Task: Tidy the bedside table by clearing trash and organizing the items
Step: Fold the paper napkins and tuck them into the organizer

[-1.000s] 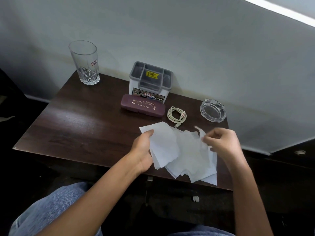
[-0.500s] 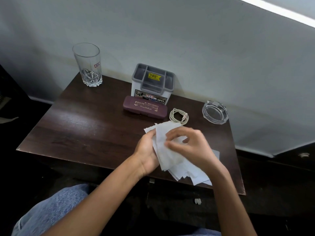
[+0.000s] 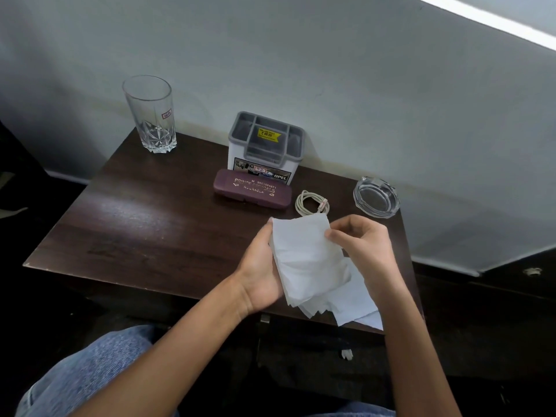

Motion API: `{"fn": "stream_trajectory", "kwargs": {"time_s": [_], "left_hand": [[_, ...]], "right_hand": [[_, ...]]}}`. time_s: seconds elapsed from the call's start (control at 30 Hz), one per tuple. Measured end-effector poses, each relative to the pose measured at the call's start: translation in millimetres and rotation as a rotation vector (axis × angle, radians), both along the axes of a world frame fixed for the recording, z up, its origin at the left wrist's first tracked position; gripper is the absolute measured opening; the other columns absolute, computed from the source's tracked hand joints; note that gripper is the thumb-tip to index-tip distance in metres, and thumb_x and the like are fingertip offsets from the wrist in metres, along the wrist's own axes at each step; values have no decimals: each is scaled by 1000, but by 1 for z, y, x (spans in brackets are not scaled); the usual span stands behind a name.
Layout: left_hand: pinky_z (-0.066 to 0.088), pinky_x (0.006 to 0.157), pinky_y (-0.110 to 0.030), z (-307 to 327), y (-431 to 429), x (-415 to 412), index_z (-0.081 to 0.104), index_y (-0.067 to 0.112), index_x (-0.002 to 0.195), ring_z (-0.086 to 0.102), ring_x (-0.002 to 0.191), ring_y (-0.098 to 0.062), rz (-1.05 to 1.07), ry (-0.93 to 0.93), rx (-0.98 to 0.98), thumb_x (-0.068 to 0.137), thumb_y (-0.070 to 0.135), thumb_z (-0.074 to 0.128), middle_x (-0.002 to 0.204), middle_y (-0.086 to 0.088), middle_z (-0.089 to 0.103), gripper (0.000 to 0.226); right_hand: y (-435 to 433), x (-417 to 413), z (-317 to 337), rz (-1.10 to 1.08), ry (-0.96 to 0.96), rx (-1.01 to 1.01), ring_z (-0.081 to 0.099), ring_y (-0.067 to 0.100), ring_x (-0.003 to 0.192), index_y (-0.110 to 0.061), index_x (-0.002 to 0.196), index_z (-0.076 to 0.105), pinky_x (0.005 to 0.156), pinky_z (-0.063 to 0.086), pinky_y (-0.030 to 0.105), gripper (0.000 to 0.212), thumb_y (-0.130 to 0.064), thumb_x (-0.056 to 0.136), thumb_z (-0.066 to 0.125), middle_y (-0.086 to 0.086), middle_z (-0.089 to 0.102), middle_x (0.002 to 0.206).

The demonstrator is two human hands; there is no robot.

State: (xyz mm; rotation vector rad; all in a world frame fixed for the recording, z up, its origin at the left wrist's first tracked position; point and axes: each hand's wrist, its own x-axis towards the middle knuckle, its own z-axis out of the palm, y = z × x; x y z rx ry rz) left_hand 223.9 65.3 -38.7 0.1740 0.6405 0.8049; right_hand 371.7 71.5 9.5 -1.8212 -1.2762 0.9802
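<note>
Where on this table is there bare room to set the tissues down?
The table's left half is bare, from the glass forward to the front edge. The right back is crowded: organizer, spectacle case, cable, ashtray.

Wall: we saw a plain pale grey-blue wall [image 3: 331, 70] behind the table.
Light: we noted a bright strip [image 3: 493, 22] crossing the upper right corner.
Furniture: we found a dark brown wooden table [image 3: 144, 224] against the wall.
Floor: it lay too dark for us to tell.
</note>
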Motion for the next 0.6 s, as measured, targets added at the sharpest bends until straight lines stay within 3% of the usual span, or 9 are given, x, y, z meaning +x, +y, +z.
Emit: {"fn": "stream_trajectory", "kwargs": {"time_s": [0.1,0.17,0.23,0.3,0.37,0.5,0.6], "left_hand": [[48,89,-42,1,0,-1,63,10,120,65,103,-29,-17,-24,-8,85,74,17,119,-17,65,85],[48,93,-42,2,0,-2,62,11,121,65,103,-29,-32,-19,4,83,76,21,118,-16,66,87],[46,95,-43,5,-1,-1,63,11,119,64,103,-29,-37,8,11,89,62,35,113,-15,68,66],[50,90,-42,2,-2,2,64,8,115,65,98,-29,-16,107,21,92,30,50,107,-15,70,35],[52,88,-42,-2,-1,2,61,4,114,65,98,-31,0,260,53,89,7,52,107,-17,69,27],[52,84,-34,2,-2,-1,60,12,102,65,92,-24,-183,517,260,90,1,50,101,-10,68,19],[49,87,-31,8,-5,-4,58,21,104,63,93,-19,-380,581,413,90,-1,50,99,-2,66,28]], "right_hand": [[0,0,-1,-9,1,12,57,16,74,-14,70,67,69,48,32,10,-6,77,69,14,68,82],[0,0,-1,-2,6,21,55,15,72,-13,70,65,65,45,28,11,-5,76,69,11,65,77],[1,-1,-2,14,11,17,53,14,70,-10,72,64,63,42,26,9,-3,76,69,7,61,74],[1,-1,-1,22,38,12,55,14,70,-9,80,63,63,44,26,10,-2,76,69,7,62,77],[0,2,2,23,96,-8,60,14,72,-13,96,62,65,48,26,23,-1,77,68,4,67,84],[0,8,5,90,100,-31,63,8,82,-25,114,55,72,48,22,43,-2,80,66,0,70,96],[-1,13,6,256,95,-115,61,12,79,-25,117,55,74,45,20,50,4,77,65,4,72,90]]}}
